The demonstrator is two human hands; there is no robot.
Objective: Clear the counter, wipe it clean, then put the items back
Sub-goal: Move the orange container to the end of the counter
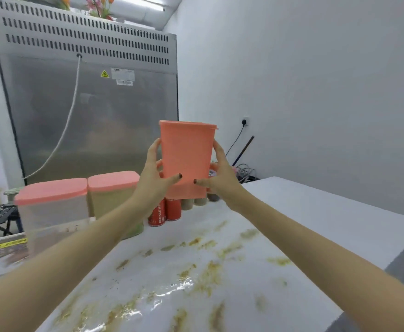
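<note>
A tall salmon-pink plastic container (187,154) is held up in the air above the far part of the white counter (315,212). My left hand (153,178) grips its left side and my right hand (220,174) grips its right side, thumbs on the front near its base. The counter surface is smeared with yellow-brown stains (205,267). Two clear bins with pink lids (52,190) (113,180) stand at the counter's left. Two red cans (166,210) stand below the held container.
A large steel refrigerator (93,111) rises behind the counter, with a white cord hanging down its front. Small jars (193,202) sit behind the cans. A wall socket, cables and a stick lean in the far right corner (241,161).
</note>
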